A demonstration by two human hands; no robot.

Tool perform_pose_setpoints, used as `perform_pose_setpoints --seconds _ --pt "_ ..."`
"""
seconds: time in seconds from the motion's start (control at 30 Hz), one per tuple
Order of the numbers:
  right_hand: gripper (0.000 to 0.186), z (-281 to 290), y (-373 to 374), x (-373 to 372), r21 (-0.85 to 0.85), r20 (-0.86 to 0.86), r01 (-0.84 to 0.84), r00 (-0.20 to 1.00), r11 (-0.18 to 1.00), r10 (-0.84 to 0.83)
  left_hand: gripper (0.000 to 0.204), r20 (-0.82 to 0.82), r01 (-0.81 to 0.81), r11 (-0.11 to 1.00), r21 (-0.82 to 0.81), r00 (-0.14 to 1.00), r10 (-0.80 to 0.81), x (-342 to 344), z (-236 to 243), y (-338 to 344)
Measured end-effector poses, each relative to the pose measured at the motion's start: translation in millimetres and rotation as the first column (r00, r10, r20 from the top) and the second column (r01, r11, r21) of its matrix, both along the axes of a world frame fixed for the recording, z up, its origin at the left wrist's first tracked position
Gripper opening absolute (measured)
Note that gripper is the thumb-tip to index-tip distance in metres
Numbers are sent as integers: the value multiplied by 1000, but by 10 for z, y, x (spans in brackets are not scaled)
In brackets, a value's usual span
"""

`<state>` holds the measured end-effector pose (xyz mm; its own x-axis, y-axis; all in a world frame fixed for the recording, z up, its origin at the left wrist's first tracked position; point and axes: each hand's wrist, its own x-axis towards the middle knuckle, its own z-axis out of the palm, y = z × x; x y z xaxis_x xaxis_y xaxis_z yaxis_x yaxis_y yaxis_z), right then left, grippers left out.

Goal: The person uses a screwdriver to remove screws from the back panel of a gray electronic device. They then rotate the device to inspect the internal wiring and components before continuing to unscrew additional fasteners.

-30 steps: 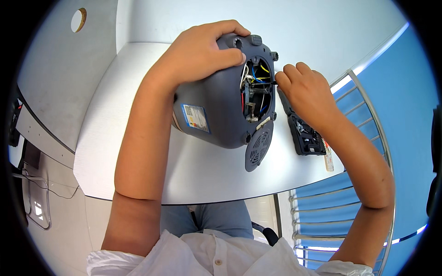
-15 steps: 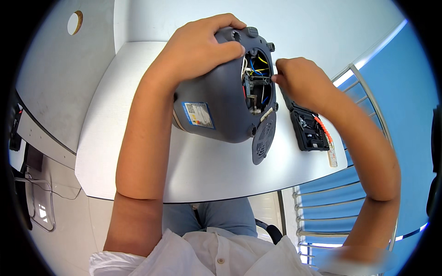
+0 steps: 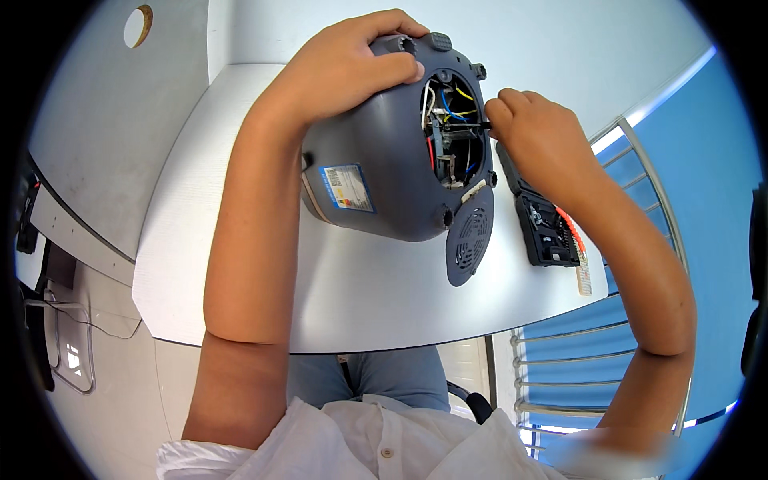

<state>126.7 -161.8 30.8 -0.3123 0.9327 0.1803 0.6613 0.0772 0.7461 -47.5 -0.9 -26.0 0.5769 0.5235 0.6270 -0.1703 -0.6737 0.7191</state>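
A rounded dark grey appliance (image 3: 382, 168) lies tipped on its side on the white table (image 3: 240, 264), its underside facing right. The base is open and shows coloured wires (image 3: 450, 128) inside. My left hand (image 3: 344, 68) grips the top of the housing. My right hand (image 3: 538, 136) holds a thin dark tool (image 3: 474, 126) whose tip reaches into the opening. A round vented grey cover (image 3: 470, 238) hangs below the opening, leaning against the housing. A label (image 3: 347, 188) sits on the housing's side.
A black case of tool bits (image 3: 542, 224) lies on the table to the right of the appliance. A metal rail (image 3: 640, 168) and a blue wall run along the table's right edge. A grey panel with a round hole (image 3: 138, 24) stands at the far left.
The appliance has been turned and lifted slightly toward me, showing more of its open base. My right hand moved up to the opening with the tool.
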Motion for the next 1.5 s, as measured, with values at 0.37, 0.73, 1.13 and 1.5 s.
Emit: perform_pose_setpoints --seconds 0.37,0.73,1.13,1.5 --pt "22 176 174 -107 -198 -288 420 839 886 -462 45 -32 -106 994 26 994 107 71 3 -140" --pt "14 124 37 16 -37 97 8 995 999 -4 47 57 -40 998 52 998 37 79 -54 -9" --pt "23 208 65 -178 -246 -235 511 793 823 -562 44 0 10 996 90 1000 -10 75 -10 -113" --pt "14 62 -109 74 -39 6 63 998 997 -63 44 -31 -13 996 89 999 16 74 39 -181"
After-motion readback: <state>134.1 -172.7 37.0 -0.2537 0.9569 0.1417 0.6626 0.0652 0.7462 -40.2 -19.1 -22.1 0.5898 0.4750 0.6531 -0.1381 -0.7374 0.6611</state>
